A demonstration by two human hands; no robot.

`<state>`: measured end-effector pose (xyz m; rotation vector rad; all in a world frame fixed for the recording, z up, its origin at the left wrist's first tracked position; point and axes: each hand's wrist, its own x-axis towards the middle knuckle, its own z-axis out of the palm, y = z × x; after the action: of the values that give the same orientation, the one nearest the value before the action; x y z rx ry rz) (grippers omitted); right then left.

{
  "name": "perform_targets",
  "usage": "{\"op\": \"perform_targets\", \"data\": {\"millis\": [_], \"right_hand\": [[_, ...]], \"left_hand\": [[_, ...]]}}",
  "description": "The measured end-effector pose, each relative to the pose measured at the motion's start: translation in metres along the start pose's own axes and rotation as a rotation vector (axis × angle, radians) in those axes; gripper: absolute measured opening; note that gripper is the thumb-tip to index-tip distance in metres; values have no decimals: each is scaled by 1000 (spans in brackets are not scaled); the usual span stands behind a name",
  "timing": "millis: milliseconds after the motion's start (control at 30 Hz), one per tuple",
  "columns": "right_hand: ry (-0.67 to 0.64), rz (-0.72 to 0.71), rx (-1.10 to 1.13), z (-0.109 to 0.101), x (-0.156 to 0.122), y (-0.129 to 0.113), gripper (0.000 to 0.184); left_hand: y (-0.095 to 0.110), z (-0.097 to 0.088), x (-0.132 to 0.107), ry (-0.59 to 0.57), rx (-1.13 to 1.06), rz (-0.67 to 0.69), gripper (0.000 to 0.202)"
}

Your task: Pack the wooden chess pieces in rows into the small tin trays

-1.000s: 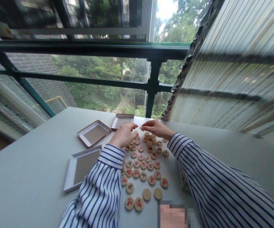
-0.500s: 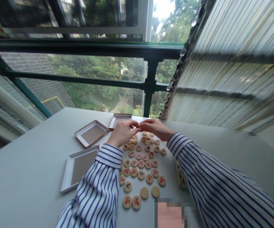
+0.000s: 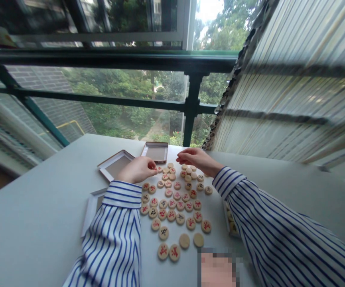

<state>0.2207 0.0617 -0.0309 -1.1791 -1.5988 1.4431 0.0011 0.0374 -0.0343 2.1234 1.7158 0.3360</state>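
Observation:
Round wooden Chinese chess pieces (image 3: 171,203), marked in red or black, lie spread in loose rows on the white table (image 3: 49,199). Some show blank faces, such as the plain piece (image 3: 184,241) near the front. At the far left of the spread, my left hand (image 3: 139,169) has its thumb and fingers closed at a red-marked piece (image 3: 159,169), low over the table. My right hand (image 3: 198,160) hovers above the far pieces, fingers loosely extended, and nothing shows between them. A small cluster of pieces (image 3: 188,171) lies just below it.
Three shallow box parts stand left of and behind the pieces: one at the back (image 3: 155,152), one beside my left hand (image 3: 115,164), one partly under my left sleeve (image 3: 93,211). A box holding pieces (image 3: 230,219) is half hidden by my right sleeve. A string curtain (image 3: 280,91) hangs right.
My hands were together over the far pieces with a small piece between their fingertips. The left hand has moved left and down with a piece; the right has stayed, separated from it.

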Motion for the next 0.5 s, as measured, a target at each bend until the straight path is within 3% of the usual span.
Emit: {"op": "perform_targets", "data": {"millis": [133,300,500], "right_hand": [[61,-38,-123,-9,0,8,21],[141,-145,-486,-18,0,16,23],[189,-166,-690,-29,4,27,23]], "left_hand": [[-6,7,3,-41,92,-46,21],[-11,14,7,-50,116,-97,20],[-15,21,11,-61,120,-95,18]]}}
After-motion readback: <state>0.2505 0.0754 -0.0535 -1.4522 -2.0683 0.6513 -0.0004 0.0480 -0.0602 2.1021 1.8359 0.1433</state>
